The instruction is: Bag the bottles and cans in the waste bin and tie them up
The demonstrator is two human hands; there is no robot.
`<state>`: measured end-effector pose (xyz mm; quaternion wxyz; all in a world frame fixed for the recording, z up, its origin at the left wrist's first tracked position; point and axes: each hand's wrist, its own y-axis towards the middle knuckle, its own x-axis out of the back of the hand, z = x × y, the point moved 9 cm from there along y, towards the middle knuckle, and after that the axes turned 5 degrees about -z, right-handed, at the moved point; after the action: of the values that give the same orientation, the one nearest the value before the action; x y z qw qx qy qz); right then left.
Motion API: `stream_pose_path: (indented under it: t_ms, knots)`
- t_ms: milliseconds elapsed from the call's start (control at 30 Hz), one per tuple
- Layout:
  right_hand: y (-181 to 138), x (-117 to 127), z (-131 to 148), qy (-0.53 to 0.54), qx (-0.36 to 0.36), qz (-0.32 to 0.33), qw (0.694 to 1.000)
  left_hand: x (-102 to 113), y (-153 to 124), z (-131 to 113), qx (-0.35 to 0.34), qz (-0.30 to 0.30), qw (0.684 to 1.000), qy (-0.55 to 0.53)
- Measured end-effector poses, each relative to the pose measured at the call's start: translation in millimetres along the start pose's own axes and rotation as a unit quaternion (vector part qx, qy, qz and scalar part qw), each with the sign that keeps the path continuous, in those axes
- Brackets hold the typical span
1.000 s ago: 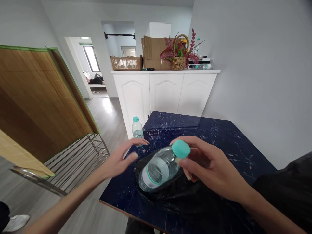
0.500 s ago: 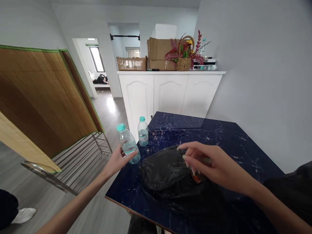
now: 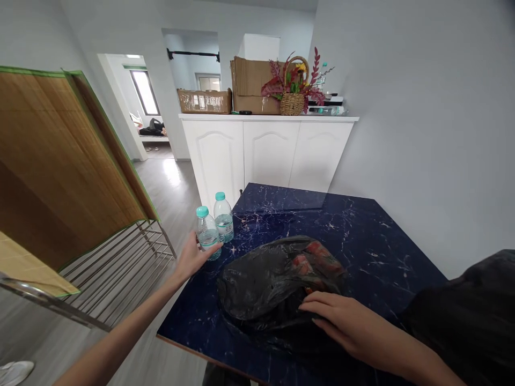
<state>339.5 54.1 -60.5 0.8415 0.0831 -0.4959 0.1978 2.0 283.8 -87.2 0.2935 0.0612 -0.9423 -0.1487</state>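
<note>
My left hand [image 3: 192, 258] wraps round a small clear water bottle [image 3: 206, 232] with a teal cap, standing upright at the left edge of the dark blue marble table [image 3: 362, 230]. A second, matching bottle [image 3: 223, 216] stands just behind it, nearly touching. My right hand [image 3: 341, 321] lies flat with its fingers stretched on the near side of a crumpled black plastic bag [image 3: 265, 279] in the middle of the table. Something red shows through the bag near its top.
A metal rack [image 3: 120, 268] and a leaning bamboo mat [image 3: 60, 161] stand left of the table. Behind it is a white cabinet [image 3: 267, 153] carrying cardboard boxes [image 3: 251, 86] and a flower basket [image 3: 293, 91]. The grey wall runs along the right.
My left hand took the bottle from my right hand and set it upright beside the other bottle. My right hand dropped from above the bag onto its near side.
</note>
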Motion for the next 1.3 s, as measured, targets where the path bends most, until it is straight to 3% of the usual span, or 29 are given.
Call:
stream_pose_path:
  t_ms: [100, 233, 400, 500, 600, 700, 867, 1033, 1167, 1300]
  knots:
    - [3.6, -4.0, -10.5, -0.069, -0.006, -0.043, 0.997, 3.0, -1.5, -0.5, -0.008, -0.006, 1.000, 0.018]
    - [5.2, -10.9, -21.3, -0.173, -0.008, -0.099, 0.980, 31.6, -12.1, -13.4, -0.074, -0.102, 0.988, 0.092]
    - [2.4, -22.8, -43.2, -0.290, -0.027, -0.181, 0.940, 66.9, -36.6, -47.4, -0.160, -0.211, 0.958, 0.107]
    - [2.2, -31.0, -54.3, -0.326, -0.033, -0.214, 0.920, 69.1, -57.2, -77.2, -0.214, -0.229, 0.944, 0.103]
    - [6.0, -35.5, -62.3, -0.333, -0.057, -0.228, 0.913, 53.8, -84.7, -109.3, -0.269, -0.207, 0.935, 0.100]
    - [13.4, -37.2, -67.0, -0.329, -0.086, -0.232, 0.911, 25.2, -115.6, -136.5, -0.322, -0.147, 0.932, 0.083]
    - [27.0, -42.3, -66.4, -0.329, -0.093, -0.239, 0.909, -35.5, -155.9, -163.7, -0.384, 0.034, 0.922, 0.039]
    - [21.4, -37.4, -57.4, -0.313, -0.093, -0.267, 0.906, -78.2, -182.5, -187.1, -0.455, 0.177, 0.872, 0.042]
    - [-3.4, -22.1, -35.7, -0.260, -0.068, -0.302, 0.915, -96.3, -193.0, -198.1, -0.479, 0.212, 0.849, 0.069]
    - [-35.5, -3.4, -6.8, -0.238, -0.053, -0.333, 0.911, -107.2, -193.0, -205.9, -0.460, 0.196, 0.862, 0.077]
